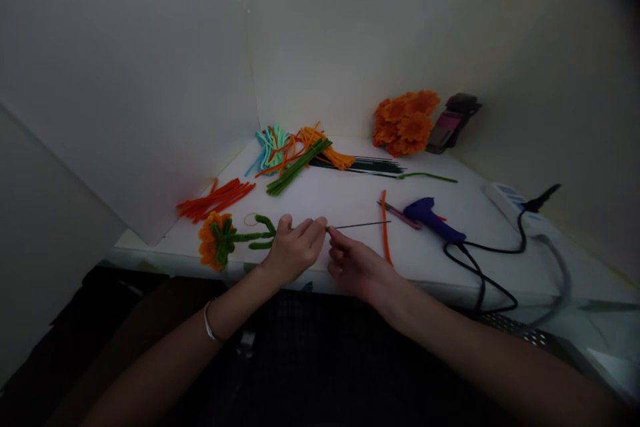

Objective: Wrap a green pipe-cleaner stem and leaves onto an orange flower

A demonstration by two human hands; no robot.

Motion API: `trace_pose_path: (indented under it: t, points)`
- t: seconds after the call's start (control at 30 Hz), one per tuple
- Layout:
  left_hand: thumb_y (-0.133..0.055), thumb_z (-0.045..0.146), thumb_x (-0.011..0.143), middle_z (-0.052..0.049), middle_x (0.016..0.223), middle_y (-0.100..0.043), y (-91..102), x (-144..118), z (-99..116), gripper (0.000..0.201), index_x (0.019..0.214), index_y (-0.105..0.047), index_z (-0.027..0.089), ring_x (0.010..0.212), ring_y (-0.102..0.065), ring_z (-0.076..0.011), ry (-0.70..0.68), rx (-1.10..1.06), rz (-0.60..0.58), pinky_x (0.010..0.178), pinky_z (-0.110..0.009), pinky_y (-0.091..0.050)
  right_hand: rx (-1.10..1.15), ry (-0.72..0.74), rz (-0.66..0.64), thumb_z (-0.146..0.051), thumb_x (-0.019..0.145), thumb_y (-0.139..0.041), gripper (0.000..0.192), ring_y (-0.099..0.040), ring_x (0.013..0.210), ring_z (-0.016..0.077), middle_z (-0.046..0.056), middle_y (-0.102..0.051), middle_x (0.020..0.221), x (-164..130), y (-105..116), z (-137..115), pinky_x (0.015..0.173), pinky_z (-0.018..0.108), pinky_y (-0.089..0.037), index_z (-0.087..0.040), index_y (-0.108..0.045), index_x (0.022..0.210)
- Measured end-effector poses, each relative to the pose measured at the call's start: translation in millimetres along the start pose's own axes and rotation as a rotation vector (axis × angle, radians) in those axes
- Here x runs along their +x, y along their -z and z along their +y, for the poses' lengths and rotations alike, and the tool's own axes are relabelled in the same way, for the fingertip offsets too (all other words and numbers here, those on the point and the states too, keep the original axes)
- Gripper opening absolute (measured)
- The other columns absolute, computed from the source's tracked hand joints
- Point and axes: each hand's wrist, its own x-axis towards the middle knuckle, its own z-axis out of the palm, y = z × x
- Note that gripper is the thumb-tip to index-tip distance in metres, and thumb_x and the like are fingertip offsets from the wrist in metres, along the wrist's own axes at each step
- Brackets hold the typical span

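We see an orange flower (pixel 214 240) with a green fuzzy stem (pixel 253 236) on a white table (pixel 350 203). Red-orange sticks (pixel 215 199) lie beside turquoise (pixel 269 145), orange (pixel 325 147) and dark green (pixel 296 169) ones. More orange flowers (pixel 405 123) sit behind. The glue gun (pixel 433 219) is purple, its cord (pixel 480 273) black.

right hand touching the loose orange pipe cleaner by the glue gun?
Apart. Head view shows white table between the right hand and the orange pipe cleaner; its fingertips pinch the thin wire instead.
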Motion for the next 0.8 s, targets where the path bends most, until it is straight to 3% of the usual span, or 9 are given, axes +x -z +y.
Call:
trace_pose_path:
  t: [0.13, 0.23, 0.33, 0.4, 0.5, 0.57, 0.63, 0.7, 0.8]
  points:
    - [-0.043, 0.008, 0.087, -0.006, 0.097, -0.066, -2.6, -1, -8, 0.017, 0.087, -0.059, 0.014, 0.071, -0.058, -0.0127, 0.069, -0.033, -0.062, 0.068, -0.034, -0.027, 0.057, -0.253, -0.101, -0.038, 0.068, -0.067, 0.022, -0.04, 0.051, 0.0053, -0.001, -0.05, 0.073, -29, 8, -13, 0.045, 0.02, -0.033, -0.019, -0.063, 0.078]
    - [-0.044, 0.01, 0.087, -0.005, 0.099, -0.065, -11.3, 0, -11, 0.016, 0.089, -0.059, 0.015, 0.075, -0.059, -0.0136, 0.07, -0.073, -0.143, 0.069, -0.034, -0.029, -0.085, -0.377, -0.258, -0.036, 0.07, -0.067, 0.023, -0.045, 0.054, 0.0065, 0.001, -0.053, 0.072, -45, 21, -41, 0.046, 0.02, -0.034, -0.018, -0.067, 0.084]
    - [-0.047, 0.012, 0.086, -0.006, 0.104, -0.063, -23.4, 4, -10, 0.014, 0.092, -0.059, 0.016, 0.079, -0.059, -0.0152, 0.073, -0.104, -0.236, 0.074, -0.037, -0.034, -0.519, 0.021, -0.314, -0.035, 0.074, -0.064, 0.021, -0.048, 0.055, 0.0093, 0.001, -0.056, 0.064, -23, 29, -79, 0.05, 0.022, -0.036, -0.02, -0.069, 0.088]
    - [-0.05, 0.017, 0.085, -0.009, 0.113, -0.059, -27.0, 10, -9, 0.014, 0.097, -0.058, 0.016, 0.09, -0.059, -0.0179, 0.093, -0.124, -0.294, 0.08, -0.038, -0.037, -0.837, 0.385, -0.332, -0.033, 0.074, -0.062, 0.019, -0.052, 0.064, 0.0126, 0.003, -0.062, 0.072, 17, 29, -99, 0.057, 0.024, -0.039, -0.02, -0.07, 0.086]
    - [-0.051, 0.03, 0.085, -0.013, 0.13, -0.045, -17.7, 22, -16, 0.035, 0.117, -0.049, 0.015, 0.116, -0.046, -0.0196, 0.16, -0.293, -0.349, 0.09, -0.035, -0.038, -1.268, 0.738, -0.304, -0.028, 0.082, -0.051, 0.022, -0.053, 0.062, 0.0124, 0.002, -0.064, 0.078, 96, 24, -109, 0.06, 0.025, -0.039, -0.021, -0.067, 0.096]
    - [-0.048, 0.028, 0.087, -0.011, 0.128, -0.047, -4.7, 31, -31, 0.036, 0.121, -0.046, 0.017, 0.114, -0.047, -0.0155, 0.233, -0.457, -0.366, 0.088, -0.028, -0.041, -1.341, 0.781, -0.312, -0.024, 0.082, -0.051, 0.02, -0.053, 0.064, 0.0136, 0.003, -0.063, 0.076, 146, 20, -105, 0.061, 0.026, -0.037, -0.02, -0.068, 0.092]
    - [-0.047, 0.025, 0.087, -0.005, 0.107, -0.06, 5.7, 39, -54, 0.025, 0.11, -0.054, 0.02, 0.095, -0.056, -0.0136, 0.269, -0.457, -0.415, 0.081, -0.027, -0.043, -1.38, 0.806, -0.365, -0.021, 0.08, -0.053, 0.018, -0.053, 0.066, 0.0143, 0.004, -0.063, 0.078, 184, 14, -97, 0.063, 0.026, -0.036, -0.018, -0.068, 0.089]
    - [-0.051, 0.025, 0.085, -0.005, 0.096, -0.062, 7.1, 44, -80, 0.016, 0.096, -0.061, 0.019, 0.09, -0.057, -0.0187, 0.323, -0.248, -0.496, 0.077, -0.033, -0.042, -1.416, 0.836, -0.438, -0.018, 0.079, -0.054, 0.017, -0.054, 0.072, 0.0153, 0.005, -0.063, 0.084, 209, 8, -88, 0.066, 0.026, -0.036, -0.018, -0.068, 0.088]
    - [-0.054, 0.023, 0.083, -0.009, 0.095, -0.062, -8.5, 46, -112, 0.012, 0.086, -0.062, 0.016, 0.092, -0.057, -0.0245, 0.402, 0.078, -0.736, 0.077, -0.039, -0.039, -1.476, 0.887, -0.532, -0.015, 0.078, -0.056, 0.016, -0.053, 0.087, 0.0184, 0.007, -0.061, 0.095, 226, -2, -77, 0.071, 0.027, -0.035, -0.018, -0.066, 0.09]
